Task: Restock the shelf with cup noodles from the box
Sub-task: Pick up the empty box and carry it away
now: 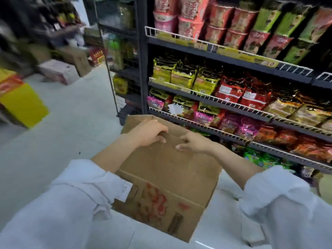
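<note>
A brown cardboard box (167, 169) with red print on its near side stands on the floor in front of the shelf (233, 57). Its top flaps are folded over and hide the contents. My left hand (149, 132) curls over the far flap's edge and grips it. My right hand (193, 142) rests on the flap next to it, fingers bent and touching the cardboard. Cup noodles (190, 24) in pink, red and green stand stacked on the top shelf level, upper right.
Lower shelf levels hold bagged noodle packs (231, 90) behind white wire rails. A yellow bin (23, 103) stands at left, and cardboard cartons (59, 71) lie on the pale floor farther back. A dark wire rack (122, 60) adjoins the shelf's left end.
</note>
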